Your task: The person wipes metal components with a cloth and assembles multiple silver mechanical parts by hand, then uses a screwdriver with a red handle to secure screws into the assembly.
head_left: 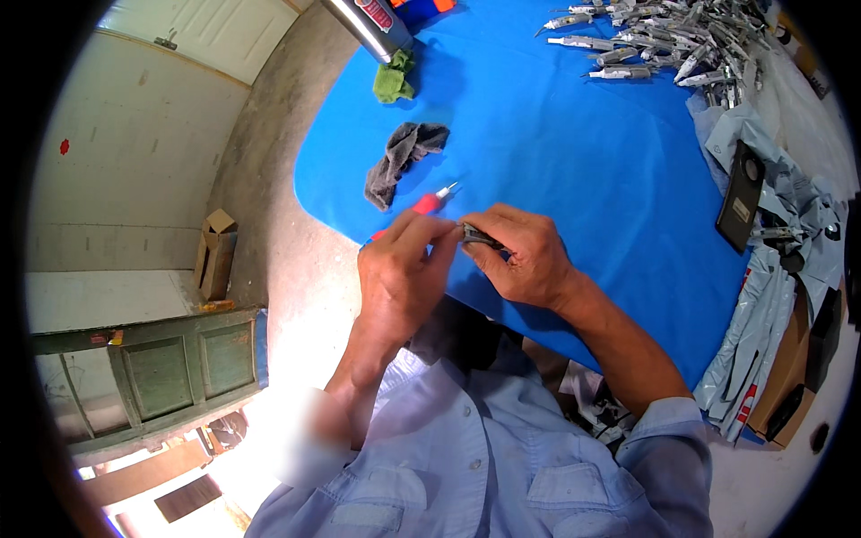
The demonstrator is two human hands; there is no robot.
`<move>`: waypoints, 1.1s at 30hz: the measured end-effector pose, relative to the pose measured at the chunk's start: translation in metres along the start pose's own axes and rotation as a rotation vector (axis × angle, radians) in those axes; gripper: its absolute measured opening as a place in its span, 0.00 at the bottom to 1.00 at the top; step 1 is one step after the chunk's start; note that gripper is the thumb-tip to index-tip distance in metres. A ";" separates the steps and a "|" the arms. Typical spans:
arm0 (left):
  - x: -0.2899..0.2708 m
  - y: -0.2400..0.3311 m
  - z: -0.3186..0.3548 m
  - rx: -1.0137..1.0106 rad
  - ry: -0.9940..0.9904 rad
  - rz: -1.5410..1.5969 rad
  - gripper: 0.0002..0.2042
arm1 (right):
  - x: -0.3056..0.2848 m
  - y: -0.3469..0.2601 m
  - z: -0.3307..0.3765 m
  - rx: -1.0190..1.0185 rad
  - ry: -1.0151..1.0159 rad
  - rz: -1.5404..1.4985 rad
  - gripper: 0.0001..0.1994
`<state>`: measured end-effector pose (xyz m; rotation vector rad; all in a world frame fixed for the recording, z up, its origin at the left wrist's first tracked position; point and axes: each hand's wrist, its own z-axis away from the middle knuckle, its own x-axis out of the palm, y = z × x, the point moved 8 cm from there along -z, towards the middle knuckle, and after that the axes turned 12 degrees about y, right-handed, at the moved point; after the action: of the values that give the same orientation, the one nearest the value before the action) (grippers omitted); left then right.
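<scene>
Close together over the near edge of the blue-covered table (574, 161), both hands meet in front of my shirt. My right hand (529, 255) grips a small dark metallic piece (480, 237), most of it covered by the fingers. Thumb and fingertips of my left hand (401, 264) are pinched together at the near end of that piece; what lies between them is hidden. Just beyond my left hand is a red-handled tool (428, 203) with a white collar and thin metal tip, partly covered by the hand. A dark grey cloth (399, 161) lies crumpled farther back.
Several slim metal-and-white tools (668, 45) are heaped at the far right. A black phone (742, 197) rests on grey plastic bags (749, 332) along the right edge. At the back left are a metal can (363, 27) and a green cloth (393, 79).
</scene>
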<state>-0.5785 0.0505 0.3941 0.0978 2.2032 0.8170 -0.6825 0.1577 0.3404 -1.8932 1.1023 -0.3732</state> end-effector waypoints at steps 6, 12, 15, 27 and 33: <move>-0.003 0.000 -0.001 -0.107 -0.023 0.102 0.03 | 0.000 0.000 0.000 0.016 -0.027 0.018 0.11; -0.004 -0.003 0.002 -0.159 -0.040 0.101 0.02 | 0.002 0.001 0.001 0.034 -0.040 0.021 0.11; -0.001 -0.009 0.006 -0.092 -0.043 0.020 0.02 | 0.003 -0.001 0.001 0.015 -0.048 0.036 0.11; -0.001 -0.003 0.006 0.047 0.006 -0.072 0.05 | 0.004 0.003 0.002 0.026 -0.034 0.002 0.10; -0.008 -0.004 0.009 -0.016 0.028 -0.061 0.07 | 0.001 0.006 -0.002 0.100 -0.030 -0.028 0.08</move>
<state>-0.5665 0.0498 0.3927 0.0113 2.2141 0.8071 -0.6864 0.1549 0.3361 -1.8220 1.0195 -0.4071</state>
